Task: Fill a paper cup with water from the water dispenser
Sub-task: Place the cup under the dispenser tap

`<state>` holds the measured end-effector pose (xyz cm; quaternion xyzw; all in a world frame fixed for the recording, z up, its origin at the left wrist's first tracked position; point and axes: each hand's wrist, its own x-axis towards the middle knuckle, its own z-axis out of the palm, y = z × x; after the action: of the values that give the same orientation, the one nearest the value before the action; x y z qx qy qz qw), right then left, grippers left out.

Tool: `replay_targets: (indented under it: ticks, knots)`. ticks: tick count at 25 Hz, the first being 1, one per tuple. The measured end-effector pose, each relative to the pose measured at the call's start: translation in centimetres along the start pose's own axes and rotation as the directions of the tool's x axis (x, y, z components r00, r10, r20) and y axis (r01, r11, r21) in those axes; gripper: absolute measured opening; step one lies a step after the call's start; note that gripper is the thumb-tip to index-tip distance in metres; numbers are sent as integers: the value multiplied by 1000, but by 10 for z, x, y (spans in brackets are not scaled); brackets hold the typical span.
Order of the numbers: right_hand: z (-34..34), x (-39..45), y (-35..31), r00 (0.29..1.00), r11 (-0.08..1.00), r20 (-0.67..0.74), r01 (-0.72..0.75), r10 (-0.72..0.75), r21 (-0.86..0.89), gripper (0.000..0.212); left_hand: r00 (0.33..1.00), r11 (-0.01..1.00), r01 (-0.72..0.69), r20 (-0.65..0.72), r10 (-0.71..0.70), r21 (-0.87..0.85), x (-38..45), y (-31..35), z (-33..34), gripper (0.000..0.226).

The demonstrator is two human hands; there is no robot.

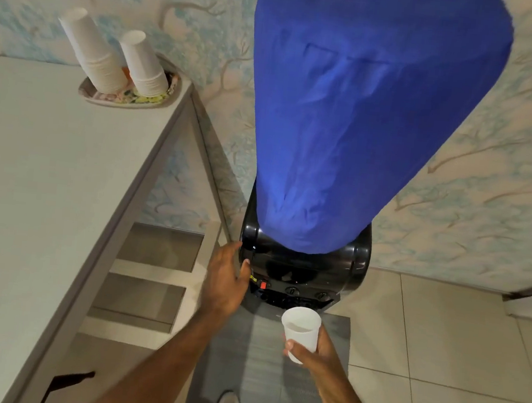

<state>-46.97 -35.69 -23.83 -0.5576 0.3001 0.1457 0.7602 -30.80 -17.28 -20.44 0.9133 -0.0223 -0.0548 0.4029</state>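
A black water dispenser [303, 270] stands against the wall, its bottle hidden under a blue cloth cover [357, 119]. My right hand [318, 355] grips a white paper cup [301, 331] upright, just in front of and below the dispenser's taps; some water shows inside the cup. My left hand [226, 282] rests with spread fingers against the dispenser's left front corner, the thumb near a red tap button [263, 284].
A grey counter [47, 196] runs along the left, with two stacks of upturned white cups [109, 59] on a patterned tray [131, 97] at its far corner. A grey mat [262, 363] lies on the tiled floor under my feet.
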Motion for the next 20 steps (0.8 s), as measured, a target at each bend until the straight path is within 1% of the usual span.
replay_targets:
  ticks: [1, 2, 3, 6, 7, 9, 11, 14, 20]
  knots:
    - [2, 8, 10, 997, 997, -69, 12, -17, -79, 69, 1000, 1000, -13, 8, 13, 14, 2, -5, 4, 45]
    - [4, 17, 20, 992, 992, -126, 10, -26, -123, 61, 999, 999, -27, 18, 27, 25, 3, -8, 8, 46]
    - [5, 26, 30, 985, 990, -173, -3, -22, -141, 59, 999, 999, -38, 26, 37, 32, 3, -11, 11, 48]
    - [5, 66, 64, 950, 982, -311, -41, -20, -187, 67, 997, 997, -69, 41, 68, 41, 7, -26, 24, 57]
    - [4, 79, 73, 935, 973, -353, -57, -26, -223, 69, 995, 994, -95, 42, 93, 51, 8, -31, 30, 60]
    - [-2, 107, 92, 907, 932, -415, -90, -69, -350, 71, 985, 981, -175, 20, 174, 82, 10, -40, 41, 63]
    - [-6, 130, 110, 887, 889, -441, -88, -135, -449, 70, 963, 955, -266, -12, 270, 132, 14, -48, 51, 65]
    - [-16, 160, 131, 868, 846, -430, -21, -249, -533, 68, 932, 922, -347, -51, 360, 170, 18, -59, 64, 69]
    - [-21, 212, 153, 820, 875, -457, 104, -345, -474, 68, 901, 910, -407, -125, 415, 83, 20, -86, 92, 72]
